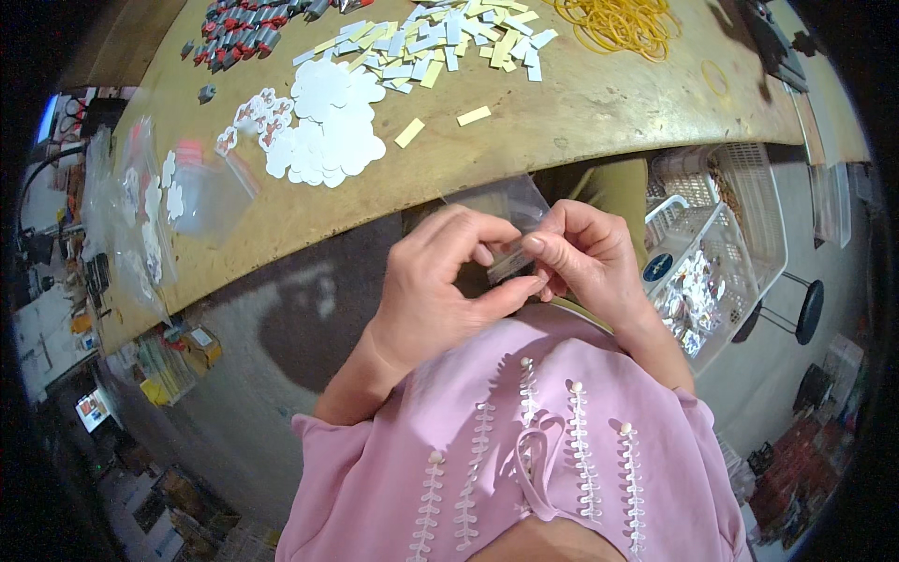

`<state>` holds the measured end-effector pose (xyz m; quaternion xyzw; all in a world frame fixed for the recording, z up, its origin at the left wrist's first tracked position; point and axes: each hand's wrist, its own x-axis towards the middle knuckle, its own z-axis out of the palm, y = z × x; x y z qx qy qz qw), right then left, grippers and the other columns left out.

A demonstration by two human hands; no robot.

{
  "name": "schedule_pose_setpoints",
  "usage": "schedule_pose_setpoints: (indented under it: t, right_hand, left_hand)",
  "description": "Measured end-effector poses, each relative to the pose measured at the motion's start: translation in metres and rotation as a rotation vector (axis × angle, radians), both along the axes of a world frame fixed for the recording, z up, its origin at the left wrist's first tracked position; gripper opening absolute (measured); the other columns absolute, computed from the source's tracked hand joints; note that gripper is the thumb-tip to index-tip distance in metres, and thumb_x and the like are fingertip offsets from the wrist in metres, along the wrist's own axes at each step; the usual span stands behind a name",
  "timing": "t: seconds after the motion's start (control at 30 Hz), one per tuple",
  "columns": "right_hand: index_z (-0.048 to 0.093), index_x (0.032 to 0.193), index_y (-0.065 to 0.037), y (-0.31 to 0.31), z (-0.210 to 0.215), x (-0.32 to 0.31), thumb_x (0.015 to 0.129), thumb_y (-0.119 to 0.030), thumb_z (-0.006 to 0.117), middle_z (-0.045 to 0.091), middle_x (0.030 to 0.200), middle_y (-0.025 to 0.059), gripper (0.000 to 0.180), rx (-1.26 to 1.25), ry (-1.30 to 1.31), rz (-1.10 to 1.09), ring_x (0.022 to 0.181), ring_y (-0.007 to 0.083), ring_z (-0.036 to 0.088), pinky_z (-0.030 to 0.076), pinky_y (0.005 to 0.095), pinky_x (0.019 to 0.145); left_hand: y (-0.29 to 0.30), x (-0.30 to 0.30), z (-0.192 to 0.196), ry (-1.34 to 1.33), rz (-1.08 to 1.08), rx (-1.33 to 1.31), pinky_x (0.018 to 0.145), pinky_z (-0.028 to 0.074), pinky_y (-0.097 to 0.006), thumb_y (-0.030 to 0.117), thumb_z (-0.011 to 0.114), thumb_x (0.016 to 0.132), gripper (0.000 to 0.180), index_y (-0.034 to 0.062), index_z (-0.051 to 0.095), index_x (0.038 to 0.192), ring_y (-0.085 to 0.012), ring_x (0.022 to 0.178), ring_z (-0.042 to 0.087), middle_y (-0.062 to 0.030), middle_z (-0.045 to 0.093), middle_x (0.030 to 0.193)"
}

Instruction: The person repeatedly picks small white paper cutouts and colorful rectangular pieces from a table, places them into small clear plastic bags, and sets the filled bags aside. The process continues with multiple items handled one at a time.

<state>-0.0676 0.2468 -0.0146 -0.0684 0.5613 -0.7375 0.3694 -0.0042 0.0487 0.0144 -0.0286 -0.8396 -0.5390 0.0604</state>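
Just off the table's near edge, I hold a small clear plastic bag [522, 199] between both hands. My left hand [438, 281] is closed on the bag's left side, thumb and fingers curved toward each other. From the other side, my right hand [592, 255] pinches the bag between thumb and fingers. Part of the bag is covered by my fingers, and what lies inside it cannot be made out. On the table [599, 117] beyond my hands lie white scalloped cards [332, 122] in a pile and two loose pale yellow strips [409, 132].
Farther back are a heap of yellow and white strips [449, 42], yellow rubber bands [613, 26] and grey-red small parts [245, 33]. Clear bags [211, 192] lie at the table's left end. White plastic baskets [763, 215] stand at my right, near a black stool [810, 311].
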Motion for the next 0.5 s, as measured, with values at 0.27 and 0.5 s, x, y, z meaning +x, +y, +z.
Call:
schedule_pose_setpoints:
  t: [0.27, 0.5]
  right_hand:
    - [0.067, 0.095, -0.003, -0.005, 0.006, -0.007, 0.107, -0.017, 0.072, 0.071, 0.076, 0.0013, 0.019, 0.035, -0.063, -0.015, 0.061, 0.0049, 0.064, 0.047, 0.0190, 0.050]
    - [0.067, 0.092, -0.002, -0.001, 0.000, -0.001, 0.105, -0.017, 0.074, 0.070, 0.074, 0.0008, 0.021, 0.067, 0.044, -0.021, 0.061, 0.0045, 0.063, 0.049, 0.0193, 0.051]
  left_hand:
    - [0.005, -0.001, -0.019, 0.158, 0.094, -0.250, 0.062, 0.056, -0.036, 0.004, 0.085, 0.083, 0.016, 0.0065, 0.072, 0.091, -0.0214, 0.069, 0.070, -0.0053, 0.071, 0.082]
    - [0.007, 0.000, -0.016, 0.088, 0.042, -0.147, 0.060, 0.055, -0.036, 0.003, 0.083, 0.083, 0.017, 0.0065, 0.071, 0.092, -0.0242, 0.067, 0.069, -0.0071, 0.069, 0.078]
